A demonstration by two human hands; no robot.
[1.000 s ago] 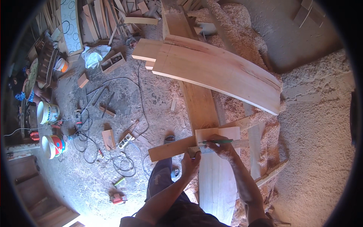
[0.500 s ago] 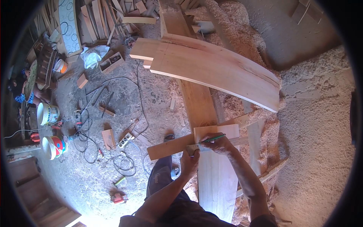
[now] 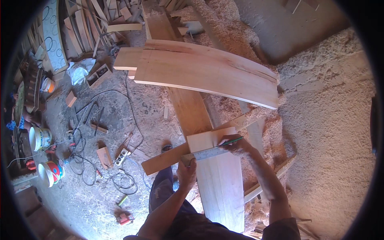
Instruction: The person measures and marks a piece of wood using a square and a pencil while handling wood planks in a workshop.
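- Head view: near the centre of the frame, the left hand (image 3: 187,173) is clasping the stock end of a try square (image 3: 210,153), thumb on top
- The right hand (image 3: 237,148), right of it, is pinching a green pencil (image 3: 233,141) over the blade's far end
- The try square is lying across a pale board (image 3: 220,192), which is running from mid-frame toward the lower edge
- The try square is probably feeling light and rigid, its smooth blade risking a slide; the thick stock is offering the surest hold
- The board is looking stiff and fairly heavy, its long edges suiting two hands
- The right hand is hiding the blade's far end; the pencil's tip is staying too small to make out
- The pale board is covering part of a brown plank (image 3: 164,160), and dark clothing (image 3: 192,227) is masking its own lower end
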